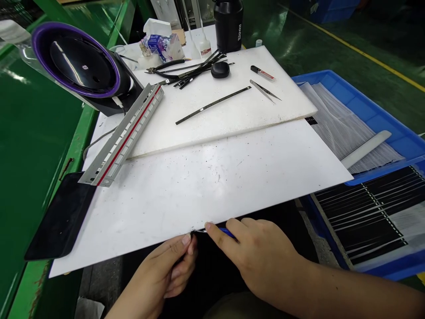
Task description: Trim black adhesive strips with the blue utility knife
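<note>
1. One white foam board [232, 118].
2. On the board: one separate dark strip [213, 105], one pair of tweezers [260, 88], one pair of pliers [171, 64], one black case [220, 69].
3. Also on it: piled dark strips [199, 71], too overlapped to count.
4. Left of it: one purple-rimmed device [83, 66], one black slab [63, 217].
5. Behind it: one black bottle [228, 26].
6. Just right of it: two blue trays [361, 105].
7. In front: one left hand [172, 261], one right hand [259, 248], one blue-handled tool [228, 232].

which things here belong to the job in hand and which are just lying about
Likely the job's:
blue tool, in the right hand
dark piece, seemingly in the left hand, too small to identify
dark strip, tweezers and pliers

Probably just lying about:
fan
tissues
black bottle
black case
</note>
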Demonstrator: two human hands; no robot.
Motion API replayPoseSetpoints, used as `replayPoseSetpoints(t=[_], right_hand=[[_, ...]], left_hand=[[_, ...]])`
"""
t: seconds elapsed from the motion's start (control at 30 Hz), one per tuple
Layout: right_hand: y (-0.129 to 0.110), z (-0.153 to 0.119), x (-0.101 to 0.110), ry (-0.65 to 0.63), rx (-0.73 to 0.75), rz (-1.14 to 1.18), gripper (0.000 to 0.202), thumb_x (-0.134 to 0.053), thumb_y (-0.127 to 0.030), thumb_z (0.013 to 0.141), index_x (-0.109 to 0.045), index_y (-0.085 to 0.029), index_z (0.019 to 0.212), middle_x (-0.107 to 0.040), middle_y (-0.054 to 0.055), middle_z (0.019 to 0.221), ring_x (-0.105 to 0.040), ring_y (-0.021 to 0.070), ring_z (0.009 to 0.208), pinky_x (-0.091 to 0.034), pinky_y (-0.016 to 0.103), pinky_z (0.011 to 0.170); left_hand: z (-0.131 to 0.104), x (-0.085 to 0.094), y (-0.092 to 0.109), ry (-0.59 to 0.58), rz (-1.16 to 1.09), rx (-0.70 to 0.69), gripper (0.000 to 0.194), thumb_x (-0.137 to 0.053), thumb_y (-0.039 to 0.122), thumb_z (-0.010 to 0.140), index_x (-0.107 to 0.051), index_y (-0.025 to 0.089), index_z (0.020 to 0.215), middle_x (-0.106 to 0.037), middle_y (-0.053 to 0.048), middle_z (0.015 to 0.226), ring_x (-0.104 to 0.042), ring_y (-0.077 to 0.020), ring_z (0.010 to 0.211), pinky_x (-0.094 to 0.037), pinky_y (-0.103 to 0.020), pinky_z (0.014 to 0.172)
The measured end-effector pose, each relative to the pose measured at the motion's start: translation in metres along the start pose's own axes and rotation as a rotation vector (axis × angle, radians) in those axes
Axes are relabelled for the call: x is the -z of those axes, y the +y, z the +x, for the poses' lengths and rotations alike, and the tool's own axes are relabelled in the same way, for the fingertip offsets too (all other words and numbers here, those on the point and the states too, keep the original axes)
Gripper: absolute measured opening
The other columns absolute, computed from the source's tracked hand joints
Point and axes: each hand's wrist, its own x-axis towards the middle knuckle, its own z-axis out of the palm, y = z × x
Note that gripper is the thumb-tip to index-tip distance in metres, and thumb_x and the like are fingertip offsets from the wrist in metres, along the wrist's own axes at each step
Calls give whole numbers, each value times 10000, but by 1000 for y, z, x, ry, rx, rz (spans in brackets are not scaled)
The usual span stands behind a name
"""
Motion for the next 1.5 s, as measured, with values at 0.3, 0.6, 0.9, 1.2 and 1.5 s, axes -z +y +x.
replayPoseSetpoints(t=[0.3,0.6,0.9,1.2,1.5], right_hand=[[3,-2,-2,3,-103,109,538,-424,-112,971,-418,-289,1479,-647,-5,973,-584,175,703,-313,332,556],[-1,-1,-1,0,-98,114,548,-410,-106,946,-433,-280,1465,-651,1,959,-592,180,688,-296,337,535],[-2,0,1,-8,-114,116,563,-421,-107,933,-435,-286,1467,-649,0,969,-594,185,691,-285,341,536],[-2,0,4,-12,-97,113,565,-423,-106,922,-434,-275,1461,-654,3,964,-600,184,691,-274,338,533],[-3,1,7,8,-65,91,591,-445,-92,841,-453,-249,1411,-646,-5,915,-596,185,633,-268,337,503]], left_hand=[[-3,-7,-3,88,24,-18,394,-622,536,867,-588,180,703,-356,66,537,-194,-68,459,-169,-182,406],[-5,-15,-7,169,16,-37,442,-613,577,862,-585,171,688,-354,63,558,-201,-71,473,-184,-181,404],[-3,-19,-9,187,-14,-39,441,-667,603,809,-601,181,698,-341,71,546,-188,-70,472,-175,-177,397],[-5,-19,-8,192,-8,-24,444,-662,601,814,-595,176,705,-340,67,560,-201,-70,483,-169,-180,408],[-5,-16,-9,197,13,-4,458,-674,619,792,-567,185,692,-344,66,571,-196,-74,488,-163,-190,416]])
